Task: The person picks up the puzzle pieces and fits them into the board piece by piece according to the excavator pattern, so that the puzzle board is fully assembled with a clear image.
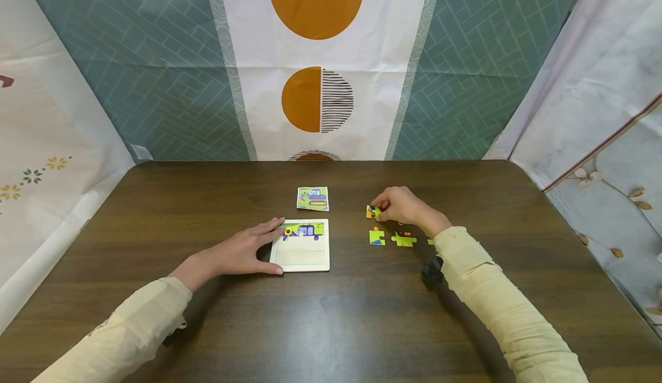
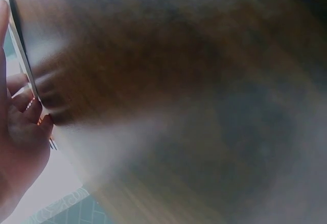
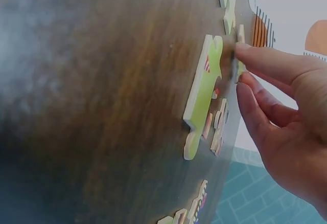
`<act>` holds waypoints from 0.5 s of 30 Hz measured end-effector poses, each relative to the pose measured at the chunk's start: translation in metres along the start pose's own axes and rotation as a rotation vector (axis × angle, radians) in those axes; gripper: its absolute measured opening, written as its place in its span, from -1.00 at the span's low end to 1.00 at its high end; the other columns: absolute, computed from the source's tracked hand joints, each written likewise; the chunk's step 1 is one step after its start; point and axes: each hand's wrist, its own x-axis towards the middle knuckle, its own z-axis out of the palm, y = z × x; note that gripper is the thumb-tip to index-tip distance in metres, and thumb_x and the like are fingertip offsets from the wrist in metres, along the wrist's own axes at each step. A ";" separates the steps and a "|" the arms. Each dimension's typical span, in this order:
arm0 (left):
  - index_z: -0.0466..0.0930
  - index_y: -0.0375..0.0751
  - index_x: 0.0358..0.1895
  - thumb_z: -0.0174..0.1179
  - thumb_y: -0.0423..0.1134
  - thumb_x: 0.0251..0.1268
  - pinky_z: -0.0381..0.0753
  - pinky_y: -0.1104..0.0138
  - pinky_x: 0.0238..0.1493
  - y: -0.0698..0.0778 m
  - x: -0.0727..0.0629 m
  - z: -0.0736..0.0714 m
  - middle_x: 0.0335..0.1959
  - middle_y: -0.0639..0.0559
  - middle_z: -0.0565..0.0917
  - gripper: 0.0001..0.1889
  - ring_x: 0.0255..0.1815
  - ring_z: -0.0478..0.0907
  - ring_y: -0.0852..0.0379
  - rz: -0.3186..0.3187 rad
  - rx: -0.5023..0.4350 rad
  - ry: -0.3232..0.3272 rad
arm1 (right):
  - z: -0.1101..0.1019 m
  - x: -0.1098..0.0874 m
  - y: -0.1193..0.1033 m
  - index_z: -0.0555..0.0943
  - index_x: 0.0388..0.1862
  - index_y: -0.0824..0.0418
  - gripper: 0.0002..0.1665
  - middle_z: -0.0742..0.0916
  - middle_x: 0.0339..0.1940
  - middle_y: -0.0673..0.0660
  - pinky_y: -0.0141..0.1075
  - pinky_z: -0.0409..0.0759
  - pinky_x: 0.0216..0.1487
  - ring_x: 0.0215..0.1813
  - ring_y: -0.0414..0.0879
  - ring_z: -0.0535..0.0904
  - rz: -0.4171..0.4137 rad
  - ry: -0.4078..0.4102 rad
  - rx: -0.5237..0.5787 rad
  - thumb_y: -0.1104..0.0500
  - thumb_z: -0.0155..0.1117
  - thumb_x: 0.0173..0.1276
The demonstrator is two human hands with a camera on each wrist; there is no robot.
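Note:
My left hand [image 1: 245, 252] rests along the left side of a white puzzle tray [image 1: 300, 259], fingers extended at its upper edge and thumb by the lower corner. Joined puzzle pieces [image 1: 306, 231] with a purple vehicle picture fill the tray's top part; bare board shows below. In the left wrist view, that hand [image 2: 25, 147] appears only at the left edge. To the right of the tray, my right hand [image 1: 405, 206] pinches a green and orange puzzle piece [image 1: 369, 213] between thumb and fingers. The right wrist view shows this piece [image 3: 241, 34] edge-on at the fingertips.
Behind the tray lies a picture card [image 1: 312, 199] of a digger. Loose puzzle pieces lie below the right hand, including a green and blue one [image 1: 377, 238] and a longer green one [image 1: 404, 240]. Others are partly hidden by the right hand and sleeve.

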 end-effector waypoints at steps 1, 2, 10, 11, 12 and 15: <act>0.15 -0.26 0.48 0.23 0.37 0.08 0.19 -0.16 0.31 0.000 0.000 0.000 0.54 -0.16 0.04 0.03 0.48 0.04 -0.22 0.000 -0.001 -0.001 | -0.001 0.000 0.000 0.64 0.07 0.38 -0.57 0.65 -0.05 0.23 -0.17 0.61 -0.08 -0.05 0.08 0.54 0.000 0.003 0.003 0.31 0.42 0.21; 0.15 -0.26 0.48 0.23 0.37 0.08 0.19 -0.16 0.31 0.000 0.000 0.000 0.54 -0.16 0.04 0.03 0.48 0.04 -0.22 0.001 -0.001 0.000 | -0.001 0.000 0.000 0.64 0.08 0.37 -0.57 0.64 -0.05 0.23 -0.19 0.62 -0.10 -0.05 0.08 0.54 -0.001 0.007 0.004 0.30 0.41 0.21; 0.16 -0.27 0.48 0.24 0.36 0.08 0.19 -0.14 0.32 0.000 0.000 0.001 0.53 -0.16 0.04 0.03 0.48 0.04 -0.21 0.011 0.003 0.011 | -0.005 -0.001 -0.003 0.65 0.08 0.35 -0.57 0.63 -0.10 0.19 -0.24 0.62 -0.19 -0.08 0.05 0.55 -0.015 0.031 0.013 0.27 0.42 0.22; 0.16 -0.27 0.48 0.24 0.36 0.08 0.19 -0.14 0.32 -0.001 0.000 0.001 0.53 -0.16 0.04 0.03 0.49 0.04 -0.21 0.012 0.003 0.012 | -0.005 -0.002 -0.003 0.65 0.08 0.35 -0.57 0.62 -0.10 0.19 -0.24 0.62 -0.20 -0.08 0.05 0.55 -0.016 0.031 0.020 0.27 0.42 0.22; 0.16 -0.26 0.48 0.25 0.36 0.08 0.19 -0.14 0.32 0.000 0.000 0.001 0.53 -0.16 0.04 0.03 0.49 0.04 -0.21 0.011 0.001 0.012 | -0.005 -0.002 -0.003 0.65 0.08 0.35 -0.58 0.62 -0.10 0.19 -0.24 0.62 -0.19 -0.07 0.05 0.56 -0.017 0.031 0.026 0.28 0.41 0.22; 0.17 -0.26 0.48 0.25 0.36 0.08 0.20 -0.15 0.31 0.000 0.000 0.001 0.53 -0.16 0.05 0.02 0.49 0.03 -0.21 0.013 0.003 0.013 | -0.004 -0.003 -0.005 0.65 0.07 0.36 -0.58 0.62 -0.10 0.19 -0.25 0.62 -0.20 -0.08 0.05 0.56 -0.020 0.032 0.055 0.28 0.41 0.22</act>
